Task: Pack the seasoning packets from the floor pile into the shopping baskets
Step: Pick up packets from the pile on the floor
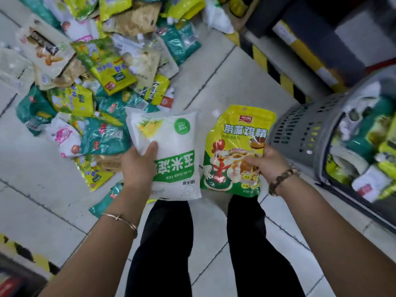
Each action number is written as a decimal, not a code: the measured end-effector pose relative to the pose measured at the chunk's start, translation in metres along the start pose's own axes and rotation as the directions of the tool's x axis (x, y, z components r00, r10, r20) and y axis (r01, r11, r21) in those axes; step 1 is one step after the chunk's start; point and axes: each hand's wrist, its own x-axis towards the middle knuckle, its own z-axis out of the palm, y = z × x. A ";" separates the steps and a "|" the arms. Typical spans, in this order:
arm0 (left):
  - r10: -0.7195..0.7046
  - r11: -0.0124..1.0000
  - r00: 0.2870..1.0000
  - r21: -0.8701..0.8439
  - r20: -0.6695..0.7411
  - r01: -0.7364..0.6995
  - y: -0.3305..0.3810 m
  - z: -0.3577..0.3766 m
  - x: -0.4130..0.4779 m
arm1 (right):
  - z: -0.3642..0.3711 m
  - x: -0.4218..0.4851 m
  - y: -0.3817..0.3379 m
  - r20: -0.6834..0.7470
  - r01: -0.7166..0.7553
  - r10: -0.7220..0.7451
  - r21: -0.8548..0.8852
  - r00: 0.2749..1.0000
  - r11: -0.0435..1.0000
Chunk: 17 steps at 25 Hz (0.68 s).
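The person stands over pale floor tiles (225, 86) in black trousers (162, 243), both bare forearms stretched forward. A thin metal bangle (120, 218) circles the left wrist and a beaded bracelet (282, 179) the right.

The left hand (137, 166) has its fingers wrapped around the left edge of a white packet (171, 151), thumb pressed flat on its front, the other fingers hidden behind it. The packet is upside down from where the person looks, its green band of lettering sitting just right of the thumb.

The right hand (267, 163) pinches the right edge of a yellow packet (233, 146) with a cartoon chicken on it; the thumb lies across the front, the remaining fingers tucked behind. This packet is upright, and its left edge nearly meets the white one, the two held side by side above the knees.

Just beyond the right hand's knuckles, further to the right, stands a grey basket (304, 125) with slotted walls, already holding a jumble of yellow, green and white packets.

Past the left fingertips, further out and to the left, the pile (85, 82) sprawls over the floor: green, yellow, white and tan packets overlapping at all angles. Behind the basket runs a yellow-and-black striped edge (276, 76) along the base of a dark shelf.
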 end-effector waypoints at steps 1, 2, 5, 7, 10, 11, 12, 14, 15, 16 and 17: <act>0.001 1.000 1.000 0.012 0.022 -0.002 0.005 0.015 -0.013 | -0.020 -0.005 0.007 -0.039 0.029 -0.028 0.022 0.999 0.999; 0.002 1.000 0.999 0.026 0.051 -0.003 0.009 0.031 -0.026 | -0.041 -0.008 0.016 -0.090 0.057 -0.054 0.033 0.994 0.998; 0.033 0.999 0.991 0.034 0.130 -0.038 0.022 0.084 -0.070 | -0.106 -0.019 0.042 -0.230 0.128 -0.122 0.012 0.966 0.992; 0.056 0.995 0.981 0.065 0.188 -0.070 0.029 0.123 -0.101 | -0.150 -0.024 0.063 -0.297 0.165 -0.145 0.043 0.944 0.985; 0.105 0.988 0.951 0.082 0.290 -0.134 0.040 0.192 -0.149 | -0.218 -0.029 0.096 -0.381 0.207 -0.103 0.243 0.919 0.948; 0.117 0.983 0.938 0.094 0.325 -0.155 0.043 0.214 -0.164 | -0.239 -0.030 0.107 -0.406 0.211 -0.078 0.293 0.910 0.932; 0.132 0.977 0.926 0.113 0.355 -0.182 0.045 0.235 -0.178 | -0.259 -0.031 0.118 -0.424 0.215 -0.060 0.328 0.903 0.920; 0.167 0.961 0.903 0.137 0.396 -0.238 0.045 0.277 -0.205 | -0.296 -0.032 0.140 -0.459 0.235 -0.042 0.373 0.887 0.898; 0.189 0.952 0.892 0.147 0.411 -0.270 0.046 0.295 -0.216 | -0.311 -0.033 0.151 -0.476 0.241 -0.031 0.387 0.879 0.890; 0.211 0.940 0.879 0.157 0.427 -0.302 0.044 0.313 -0.224 | -0.327 -0.033 0.161 -0.493 0.244 -0.012 0.409 0.870 0.879; 0.231 0.929 0.868 0.166 0.440 -0.331 0.043 0.330 -0.233 | -0.341 -0.033 0.171 -0.509 0.254 0.001 0.431 0.861 0.866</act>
